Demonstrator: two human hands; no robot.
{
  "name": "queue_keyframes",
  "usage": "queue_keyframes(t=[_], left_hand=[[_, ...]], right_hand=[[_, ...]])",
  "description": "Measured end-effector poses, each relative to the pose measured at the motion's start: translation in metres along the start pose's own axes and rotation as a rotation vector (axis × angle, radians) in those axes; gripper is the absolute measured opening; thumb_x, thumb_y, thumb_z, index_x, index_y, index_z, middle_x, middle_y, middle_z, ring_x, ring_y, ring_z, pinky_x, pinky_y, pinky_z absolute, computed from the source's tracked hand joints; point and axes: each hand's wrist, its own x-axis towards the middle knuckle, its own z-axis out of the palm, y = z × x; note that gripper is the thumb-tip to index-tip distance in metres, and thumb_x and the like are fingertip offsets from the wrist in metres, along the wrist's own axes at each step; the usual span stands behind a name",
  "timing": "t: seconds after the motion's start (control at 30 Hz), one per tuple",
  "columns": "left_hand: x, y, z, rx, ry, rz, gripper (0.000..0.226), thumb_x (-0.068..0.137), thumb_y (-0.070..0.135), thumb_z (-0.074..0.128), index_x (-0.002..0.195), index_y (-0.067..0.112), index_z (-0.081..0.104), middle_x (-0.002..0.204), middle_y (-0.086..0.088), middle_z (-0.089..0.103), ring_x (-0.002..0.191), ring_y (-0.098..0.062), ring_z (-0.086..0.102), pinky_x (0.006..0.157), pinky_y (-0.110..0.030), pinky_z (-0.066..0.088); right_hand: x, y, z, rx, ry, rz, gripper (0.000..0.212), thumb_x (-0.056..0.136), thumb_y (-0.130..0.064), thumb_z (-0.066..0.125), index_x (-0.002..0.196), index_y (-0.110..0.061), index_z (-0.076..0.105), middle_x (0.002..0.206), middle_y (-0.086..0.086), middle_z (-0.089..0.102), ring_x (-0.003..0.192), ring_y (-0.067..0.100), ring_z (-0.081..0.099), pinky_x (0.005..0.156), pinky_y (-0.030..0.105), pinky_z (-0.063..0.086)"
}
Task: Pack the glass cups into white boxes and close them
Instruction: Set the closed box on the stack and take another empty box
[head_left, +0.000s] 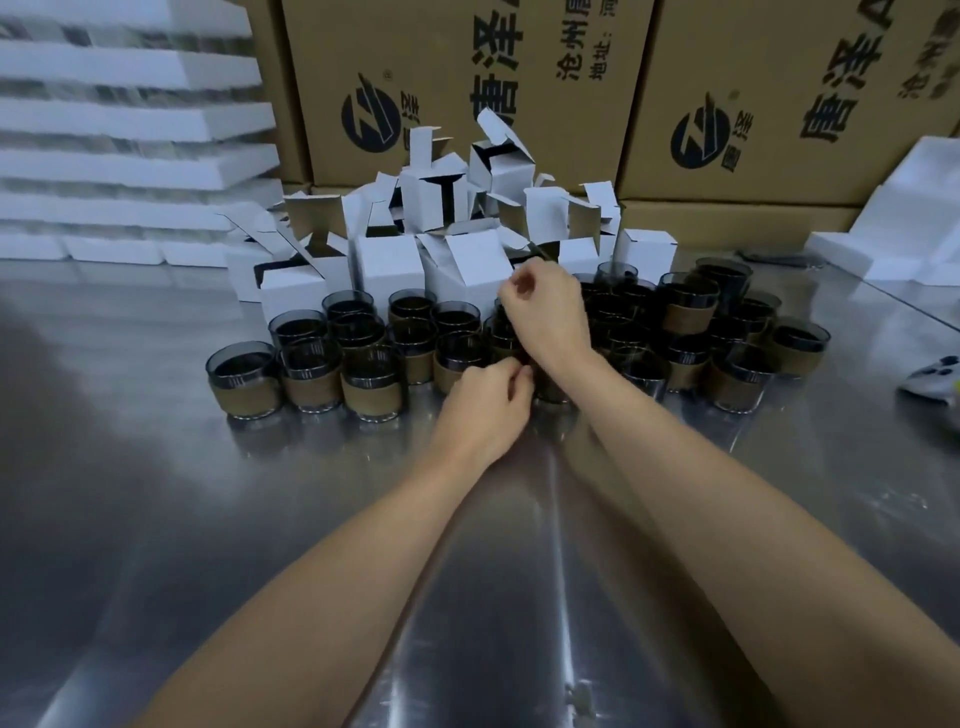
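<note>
**Forearms stretch over steel to a crowd of dark cups**

Bare forearms run from the near edge across the steel table (519, 597) to the cluster of glass cups (371, 379). The left hand (485, 415) lies at the front of the cluster, its fingers curled and bunched against one cup (550, 387) that is half hidden under the right wrist. Whether it grips the cup cannot be told. The right hand (548, 312) hangs further back above the cups, knuckles up and fingers curled in. What it pinches, if anything, cannot be told.

The cups are smoky dark glass, short and round, each with a tan band round its lower half. They stand upright and packed close together, in rows across the middle of the table, on both sides of the hands.

Just behind them stand the white boxes (389, 270), small and square, most with top flaps open. More are heaped loosely behind and above the front ones.

Large brown cartons (467, 78) with black printing close off the back. White foam slabs (119, 119) are stacked at the left and more foam pieces (909, 208) lie at the right. A small pale object (935, 379) at the right edge is too blurred to name.
</note>
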Motion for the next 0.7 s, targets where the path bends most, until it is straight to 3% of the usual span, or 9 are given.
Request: queue_keyframes(t=[0.1, 0.2, 0.27, 0.4, 0.5, 0.6, 0.7], left_hand=[[0.001, -0.001, 0.000, 0.040, -0.016, 0.013, 0.036, 0.102, 0.029, 0.040, 0.081, 0.008, 0.061, 0.069, -0.011, 0.064, 0.070, -0.031, 0.062, 0.069, -0.047, 0.052], [0.001, -0.001, 0.001, 0.055, -0.021, 0.011, 0.037, 0.102, 0.032, 0.039, 0.083, 0.010, 0.063, 0.072, -0.010, 0.064, 0.074, -0.030, 0.062, 0.070, -0.046, 0.052], [0.001, -0.002, 0.001, 0.054, -0.023, 0.001, 0.038, 0.101, 0.033, 0.039, 0.083, 0.011, 0.064, 0.072, -0.009, 0.064, 0.074, -0.030, 0.062, 0.069, -0.046, 0.052], [0.002, -0.004, 0.002, 0.068, -0.025, -0.006, 0.038, 0.101, 0.034, 0.038, 0.085, 0.012, 0.065, 0.075, -0.007, 0.066, 0.077, -0.028, 0.063, 0.071, -0.044, 0.052], [0.002, -0.003, 0.002, 0.066, -0.020, 0.011, 0.038, 0.102, 0.034, 0.038, 0.084, 0.012, 0.064, 0.074, -0.007, 0.064, 0.078, -0.030, 0.062, 0.069, -0.043, 0.051], [0.002, -0.004, 0.003, 0.057, -0.018, 0.025, 0.036, 0.102, 0.033, 0.039, 0.080, 0.012, 0.059, 0.067, -0.006, 0.060, 0.071, -0.029, 0.060, 0.065, -0.042, 0.050], [0.002, -0.005, 0.003, 0.048, -0.015, 0.024, 0.033, 0.101, 0.033, 0.039, 0.088, 0.014, 0.062, 0.068, -0.004, 0.061, 0.072, -0.027, 0.060, 0.067, -0.040, 0.051]], right_hand=[[0.037, -0.001, 0.016, -0.234, -0.162, 0.065, 0.062, 0.089, -0.052, 0.057, 0.132, -0.008, 0.051, 0.132, 0.012, 0.052, 0.122, 0.029, 0.048, 0.096, 0.043, 0.045], [0.063, 0.000, 0.031, -0.385, -0.242, 0.151, 0.090, 0.079, -0.074, 0.055, 0.140, -0.009, 0.042, 0.142, 0.013, 0.045, 0.132, 0.033, 0.038, 0.104, 0.047, 0.038], [0.070, 0.001, 0.041, -0.458, -0.262, 0.155, 0.098, 0.074, -0.080, 0.054, 0.140, -0.009, 0.041, 0.143, 0.013, 0.044, 0.133, 0.033, 0.035, 0.104, 0.045, 0.034], [0.074, 0.001, 0.053, -0.437, -0.166, 0.128, 0.085, 0.071, -0.073, 0.061, 0.126, -0.009, 0.053, 0.131, 0.010, 0.055, 0.126, 0.030, 0.043, 0.097, 0.042, 0.036], [0.076, 0.001, 0.048, -0.275, -0.073, 0.157, 0.071, 0.071, -0.064, 0.064, 0.115, -0.009, 0.057, 0.118, 0.009, 0.061, 0.113, 0.030, 0.052, 0.091, 0.042, 0.044], [0.079, -0.005, 0.035, -0.053, -0.005, 0.187, 0.061, 0.072, -0.060, 0.066, 0.107, -0.011, 0.055, 0.108, 0.005, 0.060, 0.103, 0.027, 0.057, 0.075, 0.037, 0.048], [0.082, -0.016, 0.020, 0.161, 0.068, 0.177, 0.056, 0.075, -0.057, 0.067, 0.105, -0.011, 0.054, 0.108, 0.003, 0.059, 0.104, 0.024, 0.058, 0.079, 0.039, 0.051]])
